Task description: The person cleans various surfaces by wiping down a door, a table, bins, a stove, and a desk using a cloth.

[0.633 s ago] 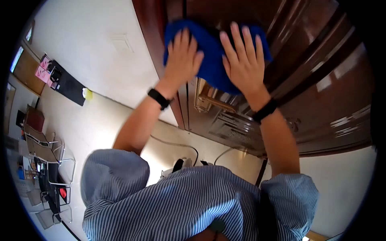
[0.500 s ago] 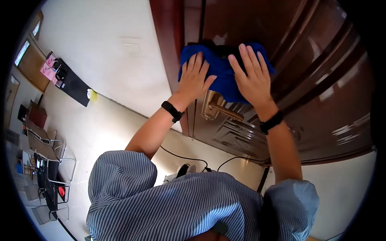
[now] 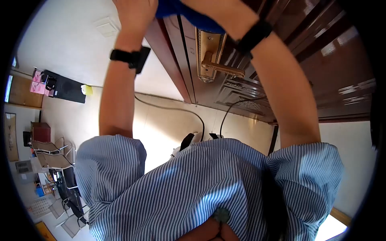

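A blue cloth (image 3: 193, 16) shows at the top edge of the head view, between my two hands and above the door handle. My left hand (image 3: 136, 12) is at the cloth's left side, its fingers cut off by the frame edge. Reaching across from the right, my right hand (image 3: 213, 8) touches the cloth; its fingers are out of sight too. Below the cloth, the brass lever handle (image 3: 223, 69) and its ornate plate (image 3: 209, 44) are uncovered on the dark brown door (image 3: 289, 68). Black bands circle both wrists.
A white wall (image 3: 80, 24) with a switch plate (image 3: 106, 27) lies left of the door frame (image 3: 161, 44). A black cable (image 3: 173, 107) loops across the floor near my feet. Several chairs (image 3: 52, 154) and a dark desk (image 3: 68, 188) stand far left.
Both hands and the blue cloth have gone upward, partly out of view. More of the handle plate is uncovered. The view has shifted, with the handle now higher in it.
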Demonstrator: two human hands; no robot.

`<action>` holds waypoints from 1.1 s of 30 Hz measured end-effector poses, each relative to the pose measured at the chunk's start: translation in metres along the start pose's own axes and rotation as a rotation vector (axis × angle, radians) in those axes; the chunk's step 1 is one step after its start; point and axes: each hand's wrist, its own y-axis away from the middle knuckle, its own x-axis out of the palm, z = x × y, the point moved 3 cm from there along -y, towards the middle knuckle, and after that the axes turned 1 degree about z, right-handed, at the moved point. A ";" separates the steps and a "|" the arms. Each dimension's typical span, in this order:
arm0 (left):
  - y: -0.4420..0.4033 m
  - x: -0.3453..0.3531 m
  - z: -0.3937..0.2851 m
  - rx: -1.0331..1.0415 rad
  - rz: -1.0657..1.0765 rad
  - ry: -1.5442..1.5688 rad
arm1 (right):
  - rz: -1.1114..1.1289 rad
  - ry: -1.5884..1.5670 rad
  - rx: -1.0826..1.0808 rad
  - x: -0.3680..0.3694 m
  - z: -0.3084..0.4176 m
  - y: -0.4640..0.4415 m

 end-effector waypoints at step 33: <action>0.354 0.039 -0.074 0.084 0.849 0.102 | 0.990 -0.616 0.771 -0.051 0.199 0.283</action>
